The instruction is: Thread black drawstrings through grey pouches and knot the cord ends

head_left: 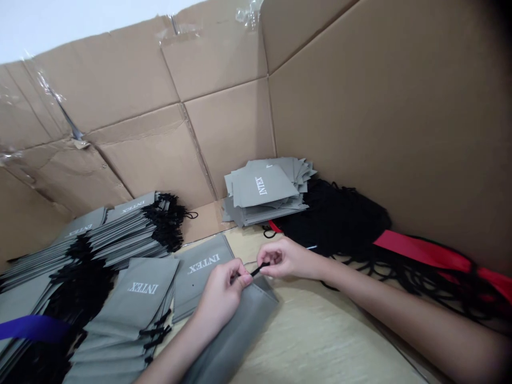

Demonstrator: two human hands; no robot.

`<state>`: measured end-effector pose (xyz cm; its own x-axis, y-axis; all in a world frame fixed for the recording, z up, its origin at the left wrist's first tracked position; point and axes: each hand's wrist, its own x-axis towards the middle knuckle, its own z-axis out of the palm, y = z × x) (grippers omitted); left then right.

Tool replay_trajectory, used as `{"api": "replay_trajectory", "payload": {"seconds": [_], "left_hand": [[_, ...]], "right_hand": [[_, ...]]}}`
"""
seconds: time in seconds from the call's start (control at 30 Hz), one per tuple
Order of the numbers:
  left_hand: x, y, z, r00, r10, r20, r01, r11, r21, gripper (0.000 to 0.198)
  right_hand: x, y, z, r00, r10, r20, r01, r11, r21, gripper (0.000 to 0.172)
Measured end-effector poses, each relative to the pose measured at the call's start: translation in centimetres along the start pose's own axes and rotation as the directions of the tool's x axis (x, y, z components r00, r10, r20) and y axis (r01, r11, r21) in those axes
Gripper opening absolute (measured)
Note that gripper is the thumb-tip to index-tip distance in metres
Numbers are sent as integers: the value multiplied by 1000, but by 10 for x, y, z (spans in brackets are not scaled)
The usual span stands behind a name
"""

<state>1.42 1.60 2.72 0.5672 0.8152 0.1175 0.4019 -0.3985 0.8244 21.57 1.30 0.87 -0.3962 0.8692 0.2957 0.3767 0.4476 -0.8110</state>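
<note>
My left hand (221, 294) is closed, pinching the top edge of a grey fabric pouch (236, 333) that lies on the wooden tabletop (320, 341). A thin black drawstring cord (259, 270) sticks out of the pouch's edge. My right hand (286, 258) pinches that cord's other end, just right of the left hand. Both hands sit close together above the pouch's opening.
Stacks of grey INTEX pouches with black cords (132, 229) fill the left side, and another pouch (200, 272) lies flat behind my left hand. A loose grey pile (266, 189) sits at the back. Black cords (344, 218) and a red ribbon (424, 253) lie right. Cardboard walls (380, 117) surround.
</note>
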Motion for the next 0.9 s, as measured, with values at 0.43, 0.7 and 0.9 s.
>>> {"api": "replay_trajectory", "payload": {"seconds": [0.43, 0.7, 0.9], "left_hand": [[4, 1, 3, 986, 12, 164, 19, 983, -181, 37], [8, -7, -2, 999, 37, 9, -35, 985, -171, 45], [8, -8, 0, 997, 33, 75, -18, 981, -194, 44]], "right_hand": [[-4, -16, 7, 999, 4, 43, -14, 976, 218, 32], [-4, -9, 9, 989, 77, -124, -38, 957, 288, 42], [-10, -20, 21, 995, 94, -26, -87, 976, 199, 42]]}}
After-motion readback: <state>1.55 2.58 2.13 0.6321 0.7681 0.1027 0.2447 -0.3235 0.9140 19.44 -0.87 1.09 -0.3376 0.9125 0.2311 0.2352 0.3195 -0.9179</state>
